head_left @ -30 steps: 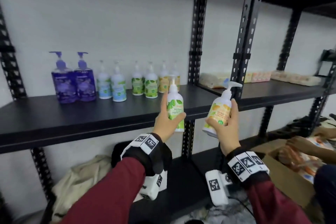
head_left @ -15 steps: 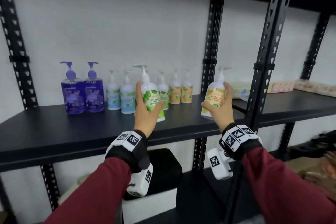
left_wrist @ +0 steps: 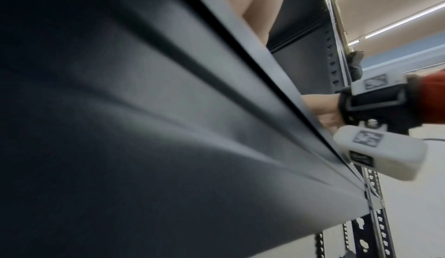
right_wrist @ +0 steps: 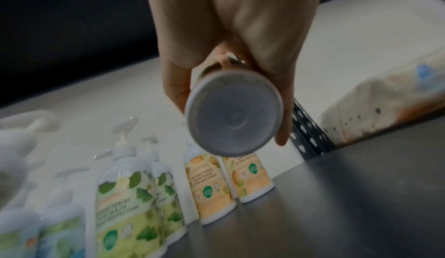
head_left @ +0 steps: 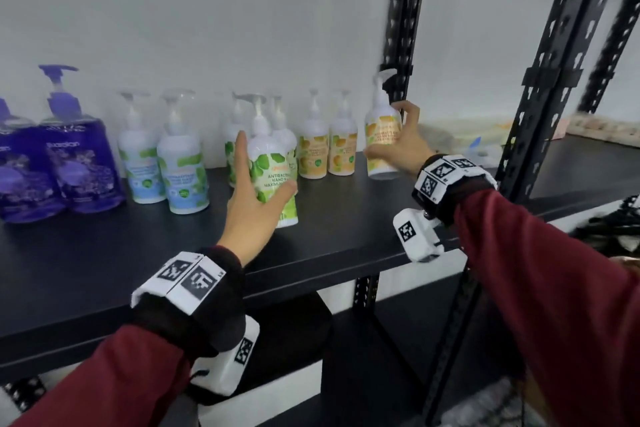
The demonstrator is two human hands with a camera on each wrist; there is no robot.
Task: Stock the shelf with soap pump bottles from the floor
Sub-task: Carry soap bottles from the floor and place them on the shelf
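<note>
On the black shelf (head_left: pixel 104 253), my left hand (head_left: pixel 263 180) grips a green-leaf soap pump bottle (head_left: pixel 273 166) upright, low over the board just in front of two matching green bottles (head_left: pixel 232 149). My right hand (head_left: pixel 398 139) grips an orange-label pump bottle (head_left: pixel 381 135) to the right of two orange bottles (head_left: pixel 327 149). The right wrist view shows that bottle's round base (right_wrist: pixel 233 121) tilted and off the board, with my right hand (right_wrist: pixel 231 34) wrapped round it. The left wrist view shows only the shelf's underside (left_wrist: pixel 144 129) and a bit of palm (left_wrist: pixel 253 5).
Two purple pump bottles (head_left: pixel 76 156) and two blue-label ones (head_left: pixel 166 166) stand further left in the row. A black rear post (head_left: pixel 401 28) rises right behind the orange bottle, and a front post (head_left: pixel 554 80) stands further right. Wrapped packs (head_left: pixel 460 135) lie on the neighbouring shelf.
Both hands have carried their bottles from in front of the shelf edge up and onto the shelf, toward the matching rows. The view has closed in on the shelf.
</note>
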